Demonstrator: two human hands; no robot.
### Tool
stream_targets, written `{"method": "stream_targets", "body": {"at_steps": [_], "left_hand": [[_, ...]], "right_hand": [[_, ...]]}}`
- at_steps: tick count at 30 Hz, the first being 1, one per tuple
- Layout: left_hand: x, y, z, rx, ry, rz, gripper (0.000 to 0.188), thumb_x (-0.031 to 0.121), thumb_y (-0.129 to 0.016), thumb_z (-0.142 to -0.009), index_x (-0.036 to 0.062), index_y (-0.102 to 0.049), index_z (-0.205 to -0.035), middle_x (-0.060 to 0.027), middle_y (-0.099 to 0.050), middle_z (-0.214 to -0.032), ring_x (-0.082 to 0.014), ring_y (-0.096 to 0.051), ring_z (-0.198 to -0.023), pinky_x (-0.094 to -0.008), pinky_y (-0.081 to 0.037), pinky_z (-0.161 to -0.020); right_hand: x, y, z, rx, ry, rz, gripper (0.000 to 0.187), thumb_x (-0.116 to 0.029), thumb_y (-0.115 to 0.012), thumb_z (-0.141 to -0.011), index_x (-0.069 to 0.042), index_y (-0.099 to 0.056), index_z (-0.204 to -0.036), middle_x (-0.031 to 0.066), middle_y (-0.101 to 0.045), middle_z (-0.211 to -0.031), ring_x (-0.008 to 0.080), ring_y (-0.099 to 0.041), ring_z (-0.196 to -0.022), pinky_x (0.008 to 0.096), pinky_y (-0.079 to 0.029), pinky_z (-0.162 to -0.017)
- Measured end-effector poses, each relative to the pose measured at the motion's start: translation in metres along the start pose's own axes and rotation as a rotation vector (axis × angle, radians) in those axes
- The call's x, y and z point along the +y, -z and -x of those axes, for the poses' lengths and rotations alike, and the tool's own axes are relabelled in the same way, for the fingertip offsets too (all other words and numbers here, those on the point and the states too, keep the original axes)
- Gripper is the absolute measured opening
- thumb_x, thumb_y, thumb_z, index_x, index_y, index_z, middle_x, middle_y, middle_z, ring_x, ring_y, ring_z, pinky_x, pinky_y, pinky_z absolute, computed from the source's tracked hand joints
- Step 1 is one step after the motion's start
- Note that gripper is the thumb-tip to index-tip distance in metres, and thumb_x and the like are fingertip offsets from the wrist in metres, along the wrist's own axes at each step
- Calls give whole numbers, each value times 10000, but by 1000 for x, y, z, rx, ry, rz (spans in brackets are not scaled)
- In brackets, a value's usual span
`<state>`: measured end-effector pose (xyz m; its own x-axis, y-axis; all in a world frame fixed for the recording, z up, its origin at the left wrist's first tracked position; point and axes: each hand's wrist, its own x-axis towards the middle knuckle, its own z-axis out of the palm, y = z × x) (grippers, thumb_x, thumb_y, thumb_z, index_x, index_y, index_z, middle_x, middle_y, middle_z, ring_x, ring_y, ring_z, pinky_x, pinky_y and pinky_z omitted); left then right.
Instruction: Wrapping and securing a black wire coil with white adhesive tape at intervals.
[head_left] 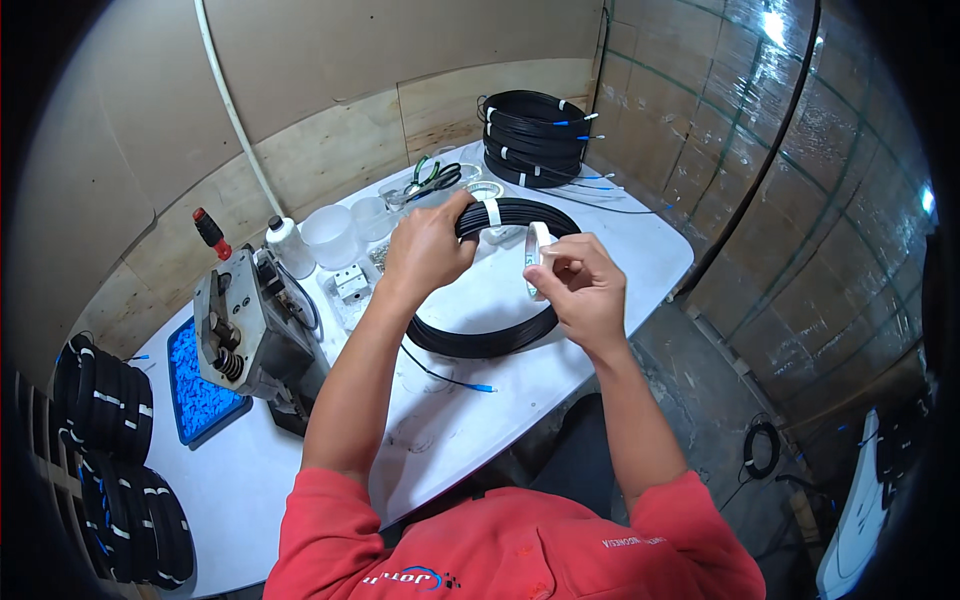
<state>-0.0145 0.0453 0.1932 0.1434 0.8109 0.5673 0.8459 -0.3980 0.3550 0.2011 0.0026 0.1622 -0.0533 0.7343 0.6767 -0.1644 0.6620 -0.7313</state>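
Observation:
A coil of black cable [480, 343] is tilted up from the white table, with a band of white tape [492, 212] wrapped round its far side. My left hand [428, 245] is closed on the coil beside that band. Between the thumb and fingers of my right hand [585, 285] is a roll of white tape [533, 262], held upright against the coil's right side. Whether a strip runs from the roll to the coil I cannot tell. One cable end with a blue connector [480, 388] lies on the table in front of the coil.
Finished-looking black coils [535, 140] are stacked at the back right. A metal hand press [245, 325] and a tray of blue connector parts [195, 385] stand left, near a white bottle [288, 247], plastic cups [330, 235] and pliers [428, 178]. More coils [105, 400] hang at far left.

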Motion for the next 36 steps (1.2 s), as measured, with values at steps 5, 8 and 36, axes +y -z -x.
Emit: {"method": "stream_targets", "body": {"at_steps": [5, 8, 36], "left_hand": [[16, 3, -1, 16, -48, 38, 442, 442, -770, -872, 80, -675, -1107, -199, -740, -818, -427, -724, -788, -500, -574, -680], [18, 8, 0, -40, 44, -21, 490, 511, -780, -866, 76, -666, -1060, -185, -737, -787, -424, -724, -757, -503, -574, -663], [41, 17, 47, 90, -14, -64, 287, 226, -788, -823, 74, -574, -939, -148, -668, -737, -383, -682, -651, -494, -532, -568]], "right_hand": [[-22, 5, -7, -58, -127, -148, 1057, 94, -818, -831, -110, -194, -1659, 155, -578, -1187, 114, -667, -834, 268, -605, -722], [-19, -4, -9, -26, -177, -203, 994, 71, -823, -840, -58, -242, -1635, 153, -616, -1139, 125, -672, -837, 271, -596, -705], [140, 54, -173, -567, -167, 780, 282, -129, -858, -757, -75, -812, -1030, 138, -784, -941, 248, -748, -853, 351, -575, -806]]}}
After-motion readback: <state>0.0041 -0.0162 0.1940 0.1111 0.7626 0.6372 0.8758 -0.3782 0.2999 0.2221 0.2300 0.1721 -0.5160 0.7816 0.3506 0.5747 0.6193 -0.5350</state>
